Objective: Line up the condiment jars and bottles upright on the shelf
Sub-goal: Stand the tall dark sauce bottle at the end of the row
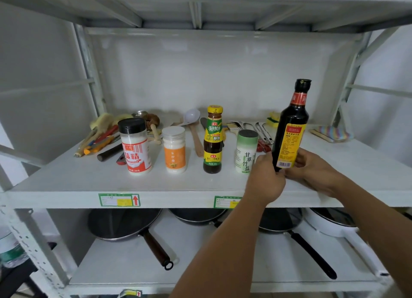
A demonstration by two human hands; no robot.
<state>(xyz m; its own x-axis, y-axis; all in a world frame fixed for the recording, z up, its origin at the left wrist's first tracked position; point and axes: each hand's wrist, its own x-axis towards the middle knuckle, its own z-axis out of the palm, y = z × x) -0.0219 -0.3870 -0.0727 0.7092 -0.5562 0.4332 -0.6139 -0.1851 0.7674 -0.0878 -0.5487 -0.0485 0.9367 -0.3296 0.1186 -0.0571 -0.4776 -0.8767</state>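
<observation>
A row of condiments stands upright near the front of the white shelf (89, 182): a black-capped MSG jar (135, 145), an orange-labelled sugar jar (174, 149), a yellow-capped oyster sauce bottle (213, 139) and a green salt shaker (245, 151). At the right end is a tall dark soy sauce bottle (291, 128), upright with a slight tilt. My left hand (265, 179) and my right hand (312, 168) both grip its base from either side.
Behind the row lie brushes and knives (100, 137), a wooden spatula (196, 139), a white ladle (191, 116), metal tongs (256, 128), a yellow sponge (273, 118) and a striped cloth (334, 134). Several pans (124, 224) sit on the shelf below.
</observation>
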